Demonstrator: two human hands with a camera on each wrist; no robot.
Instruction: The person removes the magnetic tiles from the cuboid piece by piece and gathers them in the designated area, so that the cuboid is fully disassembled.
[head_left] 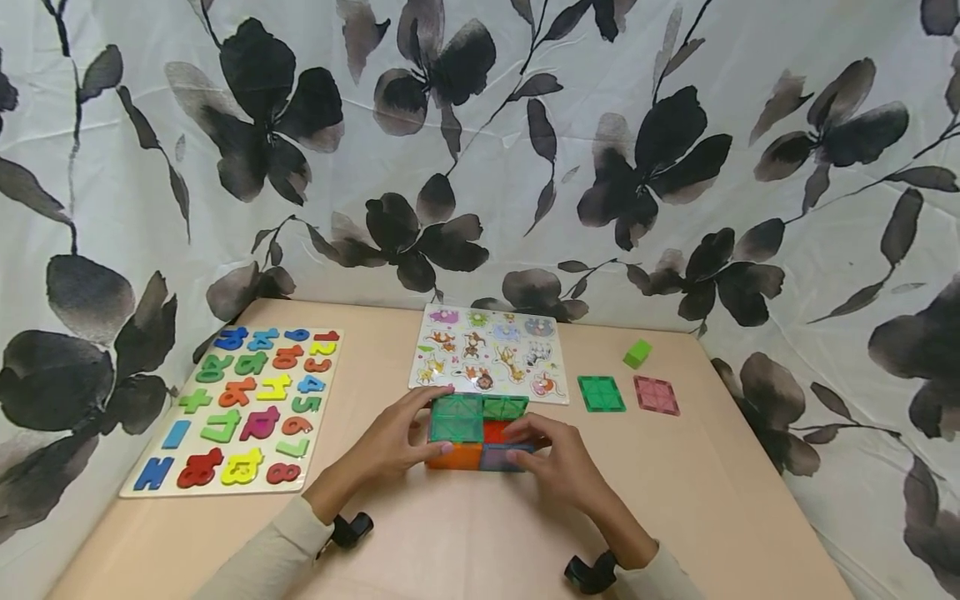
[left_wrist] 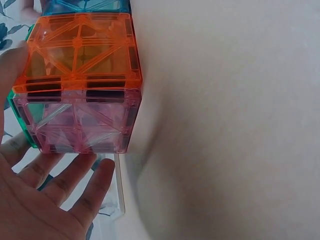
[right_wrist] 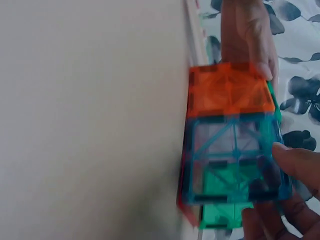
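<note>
Bracing the tile box [head_left: 471, 429] on the bench [head_left: 450, 537], just nearer than the animal board [head_left: 491, 346], the left hand [head_left: 390, 429] is gripping its left side, thumb at the orange panel [left_wrist: 77, 47] and fingers [left_wrist: 95, 192] spread toward the rear. The right hand [head_left: 558, 462] is pinching the blue panel [right_wrist: 236, 155] at the right front, thumb outside, fingers behind. Good alignment is depending on light pressure: the left should be steadying the box, the right holding the blue panel's edges flush

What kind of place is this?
Likely a tabletop play setup: translucent multicoloured square plastic tiles, a rectangular white puzzle board with colourful number pieces, and a white black-flowered fabric backdrop.
</note>
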